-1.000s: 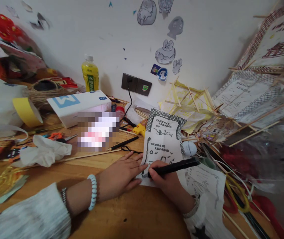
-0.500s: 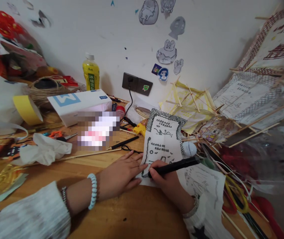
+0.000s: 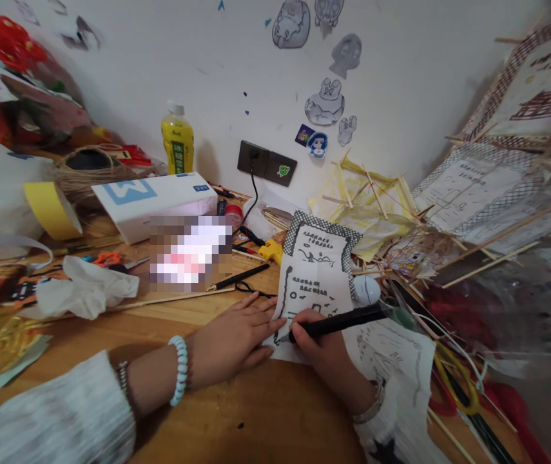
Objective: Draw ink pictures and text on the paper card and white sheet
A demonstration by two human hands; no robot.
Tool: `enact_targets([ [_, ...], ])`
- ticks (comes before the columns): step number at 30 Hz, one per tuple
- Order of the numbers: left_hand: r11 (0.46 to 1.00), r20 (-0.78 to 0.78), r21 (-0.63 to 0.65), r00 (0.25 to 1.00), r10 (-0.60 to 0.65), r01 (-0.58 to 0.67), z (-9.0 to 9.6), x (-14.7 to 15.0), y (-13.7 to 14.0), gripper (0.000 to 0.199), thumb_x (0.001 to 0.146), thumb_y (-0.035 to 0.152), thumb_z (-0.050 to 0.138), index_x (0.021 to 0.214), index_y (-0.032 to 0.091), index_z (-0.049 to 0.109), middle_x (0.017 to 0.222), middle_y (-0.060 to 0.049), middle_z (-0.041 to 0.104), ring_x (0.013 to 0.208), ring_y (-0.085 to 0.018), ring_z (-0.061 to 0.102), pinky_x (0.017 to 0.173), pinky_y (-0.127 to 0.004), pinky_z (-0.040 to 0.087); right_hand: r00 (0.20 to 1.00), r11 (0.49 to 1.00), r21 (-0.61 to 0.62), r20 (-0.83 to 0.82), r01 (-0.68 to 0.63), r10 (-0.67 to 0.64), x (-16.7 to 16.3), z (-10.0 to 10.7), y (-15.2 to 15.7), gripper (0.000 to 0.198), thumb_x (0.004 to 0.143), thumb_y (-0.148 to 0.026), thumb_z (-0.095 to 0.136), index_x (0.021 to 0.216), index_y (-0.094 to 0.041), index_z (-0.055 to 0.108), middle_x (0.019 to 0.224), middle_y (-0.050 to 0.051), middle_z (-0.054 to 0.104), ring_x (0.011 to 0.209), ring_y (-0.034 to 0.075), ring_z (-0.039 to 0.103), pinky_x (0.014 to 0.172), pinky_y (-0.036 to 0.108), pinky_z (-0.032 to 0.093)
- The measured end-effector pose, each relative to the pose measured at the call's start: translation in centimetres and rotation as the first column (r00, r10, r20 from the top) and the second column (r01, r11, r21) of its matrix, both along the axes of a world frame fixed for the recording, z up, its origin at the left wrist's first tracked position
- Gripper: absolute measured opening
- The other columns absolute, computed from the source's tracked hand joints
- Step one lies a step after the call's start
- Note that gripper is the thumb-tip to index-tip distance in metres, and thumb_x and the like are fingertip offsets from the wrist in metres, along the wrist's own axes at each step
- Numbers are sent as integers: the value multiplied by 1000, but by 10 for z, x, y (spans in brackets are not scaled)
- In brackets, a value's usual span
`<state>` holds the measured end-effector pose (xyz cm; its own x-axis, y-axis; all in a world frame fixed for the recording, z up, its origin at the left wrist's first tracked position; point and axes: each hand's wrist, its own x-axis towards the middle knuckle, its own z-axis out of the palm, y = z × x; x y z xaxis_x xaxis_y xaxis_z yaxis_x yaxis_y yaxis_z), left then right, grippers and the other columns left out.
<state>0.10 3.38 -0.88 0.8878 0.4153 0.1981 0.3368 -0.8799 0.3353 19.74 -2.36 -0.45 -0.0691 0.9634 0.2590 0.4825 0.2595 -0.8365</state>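
A white paper strip (image 3: 311, 290) with dark handwriting, small drawings and a checkered border at its top lies on the wooden table. My right hand (image 3: 321, 348) grips a black marker (image 3: 343, 321), its tip at the strip's lower left edge beside a dark wavy line. Flat on the table, my left hand (image 3: 234, 335) has its fingers stretched out, their tips resting on the strip's left edge. Under and beside my right forearm is another drawn sheet (image 3: 401, 361). A black pencil (image 3: 241, 277) lies beyond my left hand.
A white box (image 3: 159, 203), a yellow drink bottle (image 3: 177, 142) and a yellow tape roll (image 3: 53, 211) stand at the back left. Crumpled tissue (image 3: 89, 287) lies nearer. Stick-and-paper frames (image 3: 468, 187) lean at right, above yellow-handled scissors (image 3: 454, 377).
The marker tip has shifted very slightly up and right, and a bit more dark line shows at the strip's lower left edge. My left hand stays in place.
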Motion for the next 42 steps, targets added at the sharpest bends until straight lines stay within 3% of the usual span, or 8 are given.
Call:
enact_targets([
  [6,1000,53,-21,999,-11,12,-3,-1,1,47,90,25,53,136,20,49,139,-11,51,134,-29,38,113,-52,21,1000,1000,-20,4,0,0,1,-1,0,17,81,-27,53,65,-21,55,59,-2,54,58,15,52,56,26,43],
  [14,1000,-60,6,998,0,0,1,1,0,47,90,24,55,135,14,49,138,-13,51,134,-30,37,112,-55,24,999,1000,7,26,20,-20,2,-1,0,19,81,-27,50,64,-20,53,59,-1,53,58,15,51,57,27,41],
  [23,998,-66,59,998,12,-8,-1,1,-1,47,89,26,55,135,16,49,138,-13,51,134,-29,39,112,-51,25,999,999,5,0,35,-35,2,-5,0,16,82,-29,52,69,-20,56,63,0,55,60,15,52,57,27,42],
  [42,1000,-91,19,996,15,-14,2,3,0,49,88,24,56,136,14,48,140,-15,48,135,-30,36,112,-53,23,999,999,28,13,31,-31,1,-3,1,15,81,-27,52,69,-20,56,63,-1,56,59,14,53,56,25,43],
])
